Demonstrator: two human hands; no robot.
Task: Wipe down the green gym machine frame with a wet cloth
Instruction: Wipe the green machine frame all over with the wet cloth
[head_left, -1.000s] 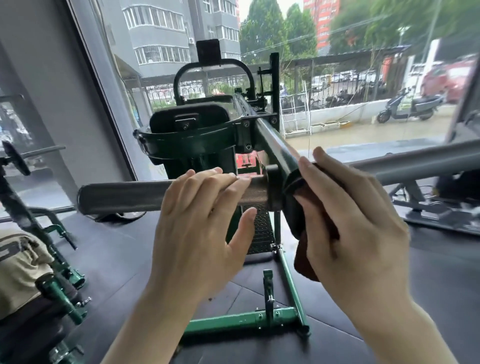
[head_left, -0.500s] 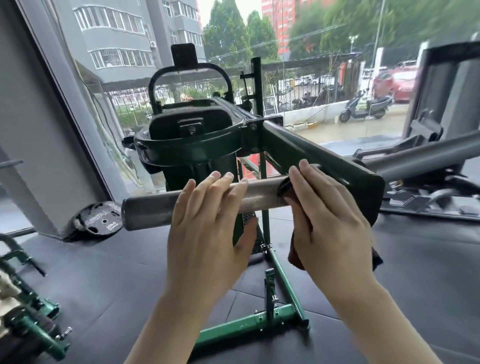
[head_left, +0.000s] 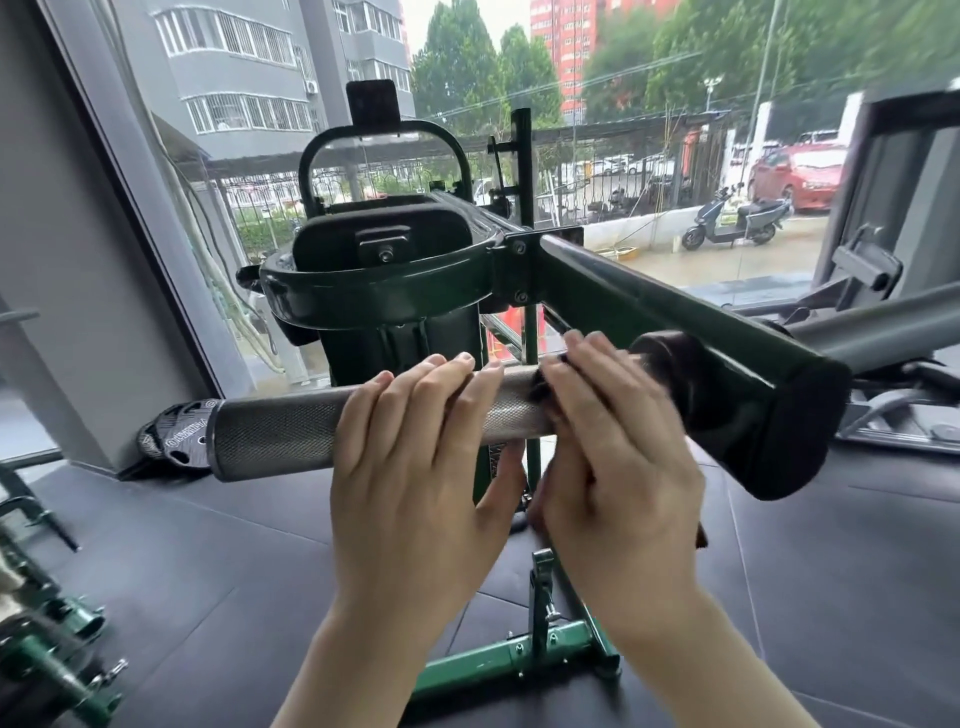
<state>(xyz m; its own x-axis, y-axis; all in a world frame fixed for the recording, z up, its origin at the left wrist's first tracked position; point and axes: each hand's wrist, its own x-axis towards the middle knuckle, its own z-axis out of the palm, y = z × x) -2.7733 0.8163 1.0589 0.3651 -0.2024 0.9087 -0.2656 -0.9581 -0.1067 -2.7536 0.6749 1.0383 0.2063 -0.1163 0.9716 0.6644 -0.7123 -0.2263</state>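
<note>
Gym floor, dark rubber tiles (head_left: 831, 597); large window (head_left: 649, 156) across the upper frame, with a wet street, a parked scooter (head_left: 737, 218) at right and a red car (head_left: 800, 174) beyond.

Green machine frame (head_left: 649, 312) fills frame centre: a dark green beam runs from centre toward the right edge, a green base bar (head_left: 509, 662) sits at lower centre. A knurled steel sleeve (head_left: 291, 426) juts toward the left of the frame.

Left hand (head_left: 415, 467): fingers draped over the sleeve, thumb under it, a steadying hold. Right hand (head_left: 618, 467): fingers lie over a dark cloth (head_left: 670, 364) bunched round the sleeve where it meets the beam; thumb hidden, so whether the hand clamps the cloth or only presses it, I cannot tell. A corner of cloth shows below the wrist.

Handling judgement: cloth is soft, limp, likely clingy when wet; best kept wadded under the palm so it does not slide off. Frame is rigid painted steel, heavy, probably slick once damp. Knurling gives good grip, may snag the fabric.

Writing: a weight plate (head_left: 176, 431) on the floor at left carries raised lettering, too small to read. No other legible labels.
</note>
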